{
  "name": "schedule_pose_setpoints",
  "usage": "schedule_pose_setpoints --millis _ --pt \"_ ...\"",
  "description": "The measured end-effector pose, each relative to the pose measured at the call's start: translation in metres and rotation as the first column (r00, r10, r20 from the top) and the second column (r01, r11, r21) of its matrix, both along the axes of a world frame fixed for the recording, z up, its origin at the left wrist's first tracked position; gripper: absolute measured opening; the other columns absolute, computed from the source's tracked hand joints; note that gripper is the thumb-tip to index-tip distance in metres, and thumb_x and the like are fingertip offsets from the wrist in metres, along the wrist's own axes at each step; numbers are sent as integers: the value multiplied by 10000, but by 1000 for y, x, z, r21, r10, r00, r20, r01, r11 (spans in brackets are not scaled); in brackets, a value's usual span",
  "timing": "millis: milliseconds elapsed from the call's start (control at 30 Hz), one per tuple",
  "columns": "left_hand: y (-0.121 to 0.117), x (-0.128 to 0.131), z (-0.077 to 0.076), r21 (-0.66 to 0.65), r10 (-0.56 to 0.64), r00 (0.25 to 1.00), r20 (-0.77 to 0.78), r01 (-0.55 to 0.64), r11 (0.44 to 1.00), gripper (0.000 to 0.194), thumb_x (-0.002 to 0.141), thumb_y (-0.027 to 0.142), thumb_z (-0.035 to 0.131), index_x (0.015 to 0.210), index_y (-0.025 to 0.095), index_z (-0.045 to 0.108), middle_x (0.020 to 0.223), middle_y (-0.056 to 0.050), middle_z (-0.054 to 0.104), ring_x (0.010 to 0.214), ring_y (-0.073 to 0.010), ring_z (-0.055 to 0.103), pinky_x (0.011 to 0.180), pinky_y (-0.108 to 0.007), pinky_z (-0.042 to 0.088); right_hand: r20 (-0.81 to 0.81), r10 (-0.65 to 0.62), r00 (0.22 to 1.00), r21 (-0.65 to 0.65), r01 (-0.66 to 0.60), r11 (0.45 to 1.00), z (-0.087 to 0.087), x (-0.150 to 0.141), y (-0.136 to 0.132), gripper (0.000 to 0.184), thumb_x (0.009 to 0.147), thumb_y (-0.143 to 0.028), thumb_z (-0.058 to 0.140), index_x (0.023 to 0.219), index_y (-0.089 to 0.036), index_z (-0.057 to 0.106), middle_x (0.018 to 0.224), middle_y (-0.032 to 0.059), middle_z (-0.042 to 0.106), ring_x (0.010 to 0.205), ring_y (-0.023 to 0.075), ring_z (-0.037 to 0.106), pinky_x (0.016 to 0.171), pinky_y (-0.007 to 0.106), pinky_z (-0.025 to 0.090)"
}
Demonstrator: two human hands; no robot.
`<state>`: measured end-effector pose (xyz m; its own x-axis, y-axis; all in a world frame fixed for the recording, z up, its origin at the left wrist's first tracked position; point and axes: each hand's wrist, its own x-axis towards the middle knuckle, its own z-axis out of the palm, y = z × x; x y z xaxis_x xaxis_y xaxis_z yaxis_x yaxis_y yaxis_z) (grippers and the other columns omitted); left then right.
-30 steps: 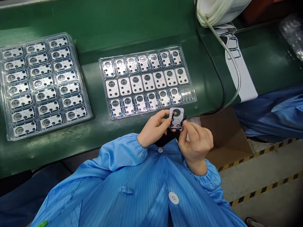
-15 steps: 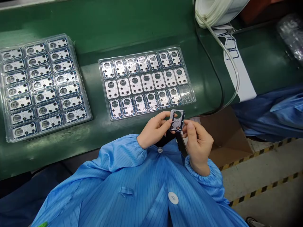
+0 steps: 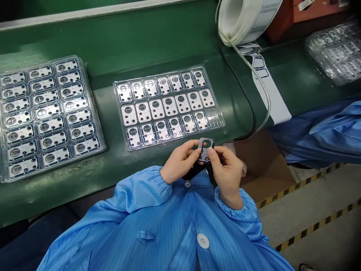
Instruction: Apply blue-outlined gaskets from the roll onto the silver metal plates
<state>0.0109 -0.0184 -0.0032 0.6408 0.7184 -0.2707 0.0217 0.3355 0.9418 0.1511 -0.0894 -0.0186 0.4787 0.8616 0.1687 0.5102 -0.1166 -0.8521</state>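
Between my two hands, just off the bench edge, is a small silver plate (image 3: pixel 205 153) with a dark border, one large round hole and smaller holes. My left hand (image 3: pixel 183 158) pinches its left side. The thumb of my right hand (image 3: pixel 227 171) presses on its right side, the fingers curled behind and partly hidden. Beyond my hands lies a clear plastic tray (image 3: pixel 172 141) with rows of similar plates; its near right pocket holds none. Further left sits a thicker stack of clear trays (image 3: pixel 103 145), its top one filled with such plates.
Right of the middle tray, a roll of white backing (image 3: pixel 248 22) stands by a label strip (image 3: pixel 278 109) and cables (image 3: pixel 251 90). More trays (image 3: pixel 338 52) lie at far right. A person's blue sleeve (image 3: pixel 335 128) is beside an open cardboard box (image 3: pixel 265 169) below the bench.
My right hand has come in left, its thumb now over the plate's face rather than at its edge. The view has tilted up and shifted right.
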Motion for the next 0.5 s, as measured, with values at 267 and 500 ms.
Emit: schedule_pose_setpoints --millis 267,500 --pt "0 0 -1 -16 -11 1000 -17 11 1000 330 952 297 504 1226 134 587 712 -20 627 697 -148 667 508 -188 405 18 17 1000 24 -17 1000 2 -1 1 207 925 -349 585 811 -194 663 734 0 635 681 140 570 632 270 453" --pt "3 -2 -2 -51 -22 999 22 24 998 385 926 380 565 1215 126 593 722 -30 644 645 -130 614 530 -207 431 -9 26 1000 23 -26 999 2 0 0 216 934 -339 573 799 -194 659 716 -9 627 669 134 565 634 266 449"
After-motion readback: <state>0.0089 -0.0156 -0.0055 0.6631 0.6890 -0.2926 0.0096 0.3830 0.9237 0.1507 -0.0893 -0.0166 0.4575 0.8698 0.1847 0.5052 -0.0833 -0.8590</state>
